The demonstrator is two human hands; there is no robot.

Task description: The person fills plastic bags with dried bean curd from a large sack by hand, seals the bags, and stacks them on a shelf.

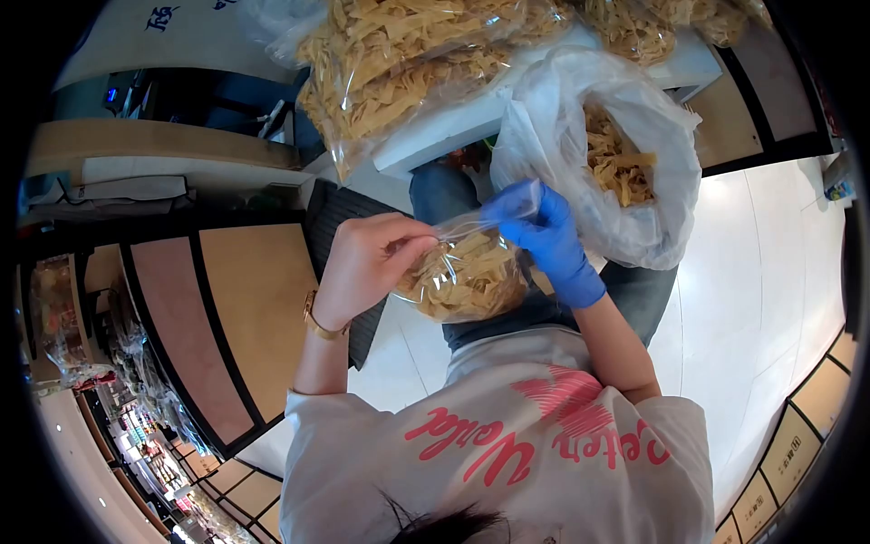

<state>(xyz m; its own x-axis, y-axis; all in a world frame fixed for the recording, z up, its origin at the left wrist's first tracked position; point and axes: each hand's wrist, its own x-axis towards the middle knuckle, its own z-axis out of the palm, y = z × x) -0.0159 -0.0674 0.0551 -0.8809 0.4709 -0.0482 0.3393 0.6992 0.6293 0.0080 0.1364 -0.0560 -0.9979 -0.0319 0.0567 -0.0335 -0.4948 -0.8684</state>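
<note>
A clear plastic bag (467,279) filled with pale yellow, strip-like dried pieces rests over my lap. My left hand (376,258), bare and with a gold watch at the wrist, pinches the left side of its top edge. At the right side of the same edge, my right hand (548,240) in a blue glove grips the clear plastic. The bag's top is stretched between both hands. Just beyond my right hand stands a large white plastic bag (666,172), open at the top, with more of the yellow pieces (619,172) inside.
Big clear bags of the same pieces (408,72) lie on a white table (444,136) in front. A dark ribbed mat (349,218) is left of my legs. Panelled cabinets (254,308) stand at left, with patterned boxes (784,458) at lower right.
</note>
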